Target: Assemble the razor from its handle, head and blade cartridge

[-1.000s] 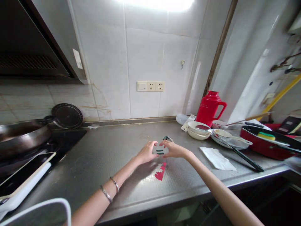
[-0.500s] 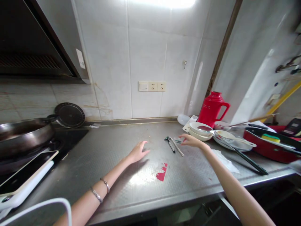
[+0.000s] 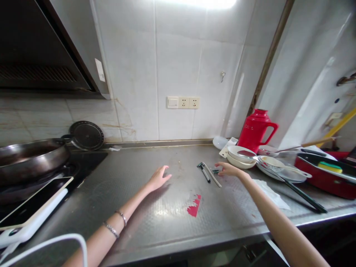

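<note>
My left hand [image 3: 159, 178] hovers over the steel counter [image 3: 167, 230], empty, with thumb and fingers apart. My right hand [image 3: 227, 169] is low over the counter, its thumb and index finger spread. A small dark piece [image 3: 215, 171] lies at its fingertips; whether they touch it I cannot tell. Just left of that are a razor-like tool [image 3: 204, 173] with a dark head and grey handle, and a thin, slightly curved grey strip [image 3: 212, 175]. A torn-edged red patch [image 3: 194, 207] shows on the counter nearer to me.
On the right stand a red thermos [image 3: 254, 129], stacked white bowls [image 3: 240, 157], a long dark-handled utensil [image 3: 302, 194] and a red pan [image 3: 325, 178] with a sponge. At left are a steel pan [image 3: 33, 159] on the stove, a phone [image 3: 36, 200] and a white cable [image 3: 61, 237].
The view has shifted slightly, moving the scene rightward. My right hand has come a little lower and closer around the small dark piece. My left hand remains open, slightly farther left.
</note>
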Tool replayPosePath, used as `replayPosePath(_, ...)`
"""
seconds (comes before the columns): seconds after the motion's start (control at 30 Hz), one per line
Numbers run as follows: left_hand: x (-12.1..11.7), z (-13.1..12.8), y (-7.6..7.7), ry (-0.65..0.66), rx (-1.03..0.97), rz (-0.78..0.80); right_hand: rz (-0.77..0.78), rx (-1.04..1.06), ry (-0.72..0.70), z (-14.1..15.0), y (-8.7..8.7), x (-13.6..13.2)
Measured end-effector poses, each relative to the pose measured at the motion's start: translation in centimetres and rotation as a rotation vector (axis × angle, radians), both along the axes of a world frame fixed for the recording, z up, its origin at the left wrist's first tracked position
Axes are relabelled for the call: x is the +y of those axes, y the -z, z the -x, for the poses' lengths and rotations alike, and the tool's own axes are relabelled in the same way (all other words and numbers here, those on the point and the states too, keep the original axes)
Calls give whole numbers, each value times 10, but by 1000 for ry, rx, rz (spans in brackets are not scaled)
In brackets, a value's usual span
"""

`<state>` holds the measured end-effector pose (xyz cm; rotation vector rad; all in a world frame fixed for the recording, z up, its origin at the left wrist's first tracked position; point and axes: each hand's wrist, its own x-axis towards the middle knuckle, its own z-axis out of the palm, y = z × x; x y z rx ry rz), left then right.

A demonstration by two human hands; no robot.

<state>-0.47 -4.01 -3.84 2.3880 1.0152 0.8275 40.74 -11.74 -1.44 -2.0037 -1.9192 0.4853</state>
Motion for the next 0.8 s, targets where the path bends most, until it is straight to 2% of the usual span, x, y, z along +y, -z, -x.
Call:
replayPosePath(0.17,4,4,6,-8,6,5,-4,4,4,0,-2,-2)
replayPosePath(0.37,7,15,6,-58,52,-27,-203,-27,-37,17,-15,10)
replayPosePath(0.47,6,25,3,-104,98,-35,-280,-5,-90,41,-22,19)
replayPosePath(0.57,4,37,-2,-155,155,-47,-289,27,-134,72,-25,29)
replayPosePath(0.8,0,69,-11,-282,242,-35,-273,111,-290,142,-5,47)
